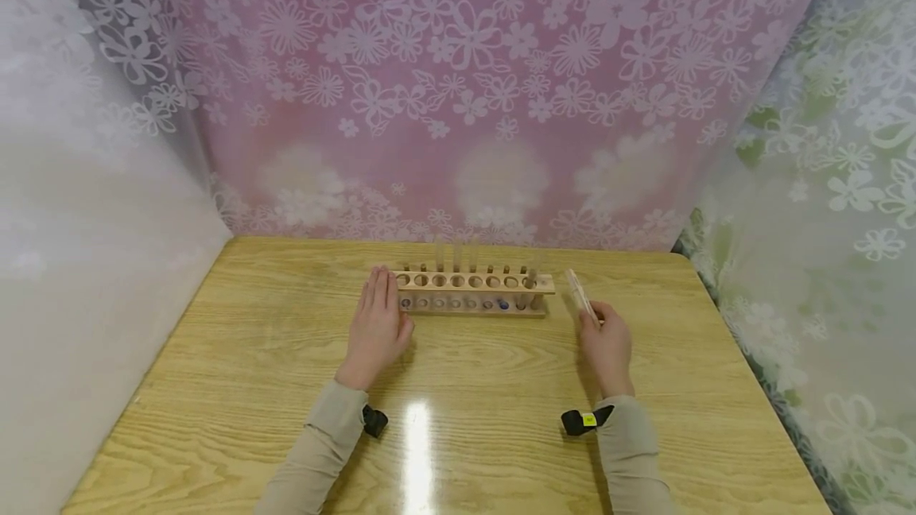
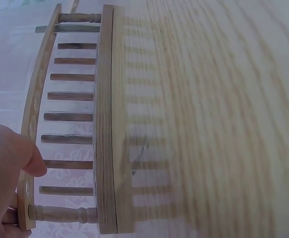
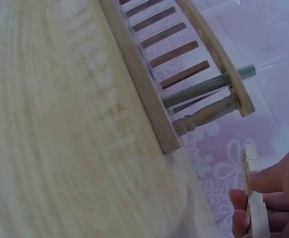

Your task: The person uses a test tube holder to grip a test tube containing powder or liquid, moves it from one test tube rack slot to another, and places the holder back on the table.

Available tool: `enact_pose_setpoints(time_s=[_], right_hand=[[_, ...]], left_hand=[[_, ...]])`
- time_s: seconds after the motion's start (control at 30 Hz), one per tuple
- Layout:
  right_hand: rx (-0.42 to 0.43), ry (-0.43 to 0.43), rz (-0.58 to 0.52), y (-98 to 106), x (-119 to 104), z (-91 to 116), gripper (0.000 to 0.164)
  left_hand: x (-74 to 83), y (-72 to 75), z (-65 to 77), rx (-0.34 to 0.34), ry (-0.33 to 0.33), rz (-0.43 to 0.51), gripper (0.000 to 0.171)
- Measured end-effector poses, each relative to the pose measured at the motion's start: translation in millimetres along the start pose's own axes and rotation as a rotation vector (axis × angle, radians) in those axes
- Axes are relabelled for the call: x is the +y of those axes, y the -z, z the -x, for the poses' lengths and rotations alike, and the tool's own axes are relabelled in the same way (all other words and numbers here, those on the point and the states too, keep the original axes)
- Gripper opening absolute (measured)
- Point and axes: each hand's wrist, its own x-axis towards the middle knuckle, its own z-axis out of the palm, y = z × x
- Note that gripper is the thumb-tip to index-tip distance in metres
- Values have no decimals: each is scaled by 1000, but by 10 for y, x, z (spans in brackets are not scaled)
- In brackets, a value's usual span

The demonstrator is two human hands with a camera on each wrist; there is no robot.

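A wooden test tube rack (image 1: 475,282) stands on the table, with a row of round holes and a row of pegs behind. My left hand (image 1: 374,323) grips its left end; the left wrist view shows the thumb on the near side of the upper board (image 2: 29,124) and fingertips below its end. Off the rack's right end, my right hand (image 1: 607,340) pinches a pale wooden test tube clamp (image 1: 581,294) between thumb and fingers, its tip pointing away. A tube with greyish content (image 3: 199,88) sits in the rack's rightmost hole.
Several clear glass tubes (image 1: 456,254) rise along the rack's back row. The wood-grain table (image 1: 487,372) ends at a pink floral curtain (image 1: 458,102) behind, with pale cloth (image 1: 107,205) at the left and a floral sheet (image 1: 844,245) at the right.
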Motion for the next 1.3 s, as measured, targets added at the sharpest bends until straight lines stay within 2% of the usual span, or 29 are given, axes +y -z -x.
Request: enact_pose_setpoints(time_s=[0.23,0.47,0.8,1.07,1.3], right_hand=[[-65,18,-31,131,-125,-82,31],[-105,83,18,323,-266,-136,30],[-174,191,55,557,-509,-159,31],[-205,242,81,672,-618,-213,30],[-241,267,113,697,-708,-258,36]], left_hand=[[9,10,2,-21,4,-1,74],[15,15,16,-57,19,-1,76],[12,15,5,-50,11,8,75],[13,17,-22,-105,44,8,76],[6,-1,-26,-89,43,7,76]])
